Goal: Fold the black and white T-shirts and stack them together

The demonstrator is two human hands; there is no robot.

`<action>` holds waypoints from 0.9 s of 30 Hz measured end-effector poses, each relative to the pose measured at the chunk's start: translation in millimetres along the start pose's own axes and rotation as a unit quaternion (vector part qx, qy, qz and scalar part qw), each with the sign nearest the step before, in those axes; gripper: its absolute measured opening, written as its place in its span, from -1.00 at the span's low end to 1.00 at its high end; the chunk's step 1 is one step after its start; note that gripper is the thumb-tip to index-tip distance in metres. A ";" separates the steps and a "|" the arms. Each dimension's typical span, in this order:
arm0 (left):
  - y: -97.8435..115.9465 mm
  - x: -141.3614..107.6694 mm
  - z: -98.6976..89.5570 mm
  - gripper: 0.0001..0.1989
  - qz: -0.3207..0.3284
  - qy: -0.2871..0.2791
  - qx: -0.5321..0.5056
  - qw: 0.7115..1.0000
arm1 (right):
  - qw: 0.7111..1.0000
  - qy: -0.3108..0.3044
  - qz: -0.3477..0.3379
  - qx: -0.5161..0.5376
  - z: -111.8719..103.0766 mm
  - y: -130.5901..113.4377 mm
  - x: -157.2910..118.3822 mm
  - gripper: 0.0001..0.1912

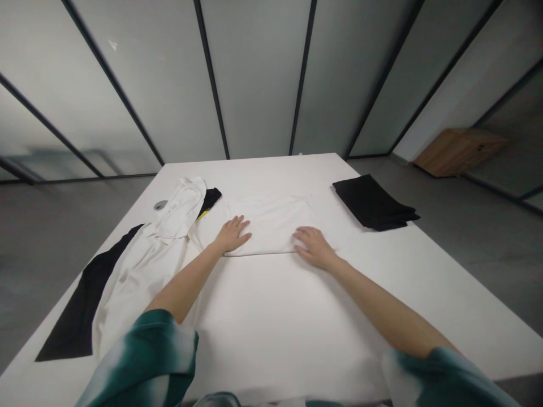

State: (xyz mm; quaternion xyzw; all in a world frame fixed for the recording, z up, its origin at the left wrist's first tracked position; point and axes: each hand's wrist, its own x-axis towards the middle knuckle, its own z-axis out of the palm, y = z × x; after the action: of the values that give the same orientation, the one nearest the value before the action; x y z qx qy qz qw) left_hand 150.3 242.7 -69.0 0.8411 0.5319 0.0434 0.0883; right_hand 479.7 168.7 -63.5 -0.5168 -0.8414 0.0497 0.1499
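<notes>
A white cloth (271, 223) lies flat, folded into a rough rectangle, in the middle of the white table. On its left part rests my left hand (232, 234), palm down with the fingers spread. My right hand (313, 246) touches the cloth's right part near the front edge, its fingers apart and slightly bent. Neither hand grips anything.
Crumpled white garments (139, 277) lie on the left side over black fabric (80, 311), with a small black and yellow piece (209, 200) behind. A grey round object (160, 205) is beside them. Folded black cloths (373, 203) are stacked near the table's (441, 294) right edge.
</notes>
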 end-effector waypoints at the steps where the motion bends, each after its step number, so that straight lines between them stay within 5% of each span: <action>1: 3.5 -2.3 0.7 -0.44 -0.017 0.002 0.009 1.000 | 0.999 -0.011 -0.037 0.008 3.2 -8.6 -9.0 -0.60; 5: 27.8 -9.7 -1.7 -0.39 -0.099 0.014 0.052 0.994 | 0.998 -0.043 -0.051 -0.004 12.2 -18.8 -24.9 -0.50; 8: 52.6 -14.9 -10.4 -0.39 -0.107 0.014 0.058 0.992 | 0.997 -0.051 0.053 -0.034 10.3 -2.0 -14.7 -0.45; 12: 75.3 -16.6 -25.1 -0.49 -0.026 -0.007 0.016 1.000 | 0.976 0.009 0.211 -0.056 -2.7 22.6 4.7 -0.48; 16: 75.2 -11.4 -21.5 -0.54 0.014 0.054 0.015 0.998 | 0.955 0.065 0.281 -0.072 -13.1 26.8 7.7 -0.46; 22: 66.1 -6.5 3.1 -0.46 -0.024 0.008 0.026 0.999 | 0.941 -0.011 0.327 -0.091 -10.3 22.6 -5.0 -0.46; 27: 68.4 2.5 -2.2 -0.53 -0.090 0.048 0.002 0.995 | 0.938 0.006 0.340 -0.069 -10.1 23.5 -9.5 -0.49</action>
State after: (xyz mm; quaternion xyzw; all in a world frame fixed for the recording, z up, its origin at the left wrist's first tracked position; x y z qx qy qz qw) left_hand 211.7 216.5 -53.5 0.7869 0.6092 0.0743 0.0647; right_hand 506.8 170.4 -61.5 -0.7812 -0.6161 0.0364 0.0936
